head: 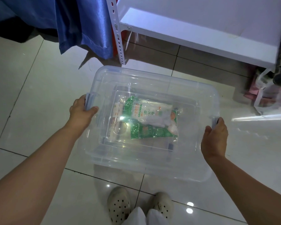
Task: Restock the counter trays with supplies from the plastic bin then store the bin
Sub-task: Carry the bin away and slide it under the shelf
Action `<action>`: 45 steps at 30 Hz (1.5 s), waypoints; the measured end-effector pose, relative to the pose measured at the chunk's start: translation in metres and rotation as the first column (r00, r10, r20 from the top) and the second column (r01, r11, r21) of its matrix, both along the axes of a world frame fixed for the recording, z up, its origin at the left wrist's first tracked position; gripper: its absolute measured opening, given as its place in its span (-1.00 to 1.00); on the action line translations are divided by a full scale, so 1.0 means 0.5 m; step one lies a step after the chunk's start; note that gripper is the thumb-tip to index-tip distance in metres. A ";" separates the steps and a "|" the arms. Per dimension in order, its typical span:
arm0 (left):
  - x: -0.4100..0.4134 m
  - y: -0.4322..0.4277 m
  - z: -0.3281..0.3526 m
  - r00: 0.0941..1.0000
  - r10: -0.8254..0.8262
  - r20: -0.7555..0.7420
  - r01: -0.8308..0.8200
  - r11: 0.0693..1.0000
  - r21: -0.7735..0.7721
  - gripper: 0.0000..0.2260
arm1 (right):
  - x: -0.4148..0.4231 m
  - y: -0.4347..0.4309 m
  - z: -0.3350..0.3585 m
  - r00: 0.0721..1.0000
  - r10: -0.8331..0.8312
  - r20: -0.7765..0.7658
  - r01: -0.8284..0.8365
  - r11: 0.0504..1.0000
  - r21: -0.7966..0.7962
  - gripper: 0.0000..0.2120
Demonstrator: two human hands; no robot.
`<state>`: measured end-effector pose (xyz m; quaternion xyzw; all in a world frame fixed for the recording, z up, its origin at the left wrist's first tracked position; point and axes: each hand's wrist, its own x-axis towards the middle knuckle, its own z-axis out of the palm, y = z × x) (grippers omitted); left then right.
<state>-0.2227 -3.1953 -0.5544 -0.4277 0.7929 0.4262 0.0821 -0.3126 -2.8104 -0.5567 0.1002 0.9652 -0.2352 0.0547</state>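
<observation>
I hold a clear plastic bin (152,85) with its lid on, above the tiled floor in front of me. My left hand (81,112) grips the blue latch handle on the bin's left side. On the opposite side my right hand (215,138) grips the other blue latch handle. Through the lid I see green and white supply packets (146,117) lying on the bin's bottom.
A white shelf board (201,26) on a perforated metal upright (118,34) stands just beyond the bin. Blue cloth (81,25) hangs at the upper left. Plastic bags (269,95) lie on the floor at the right. My two feet in pale clogs (139,205) are below.
</observation>
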 end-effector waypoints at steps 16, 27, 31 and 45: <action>0.077 0.086 0.026 0.954 0.263 0.144 -0.266 0.964 0.001 -0.73 | -0.007 0.013 0.045 0.913 -0.223 0.341 0.269 0.958 -0.094 -0.66; -0.026 0.136 0.370 0.995 0.045 0.087 -0.020 0.963 -0.269 -0.74 | 0.002 0.144 0.348 0.738 -0.220 0.637 0.543 0.754 -0.369 -0.95; -0.128 0.144 0.496 0.996 -0.051 0.079 0.074 0.944 -0.321 -0.74 | -0.025 0.186 0.476 0.705 -0.142 0.695 0.589 0.663 -0.461 -0.88; -0.500 0.157 0.636 0.844 -0.536 0.023 0.502 0.773 -0.387 -0.74 | -0.102 0.199 0.585 0.640 -0.316 0.700 0.767 0.313 -0.560 -0.74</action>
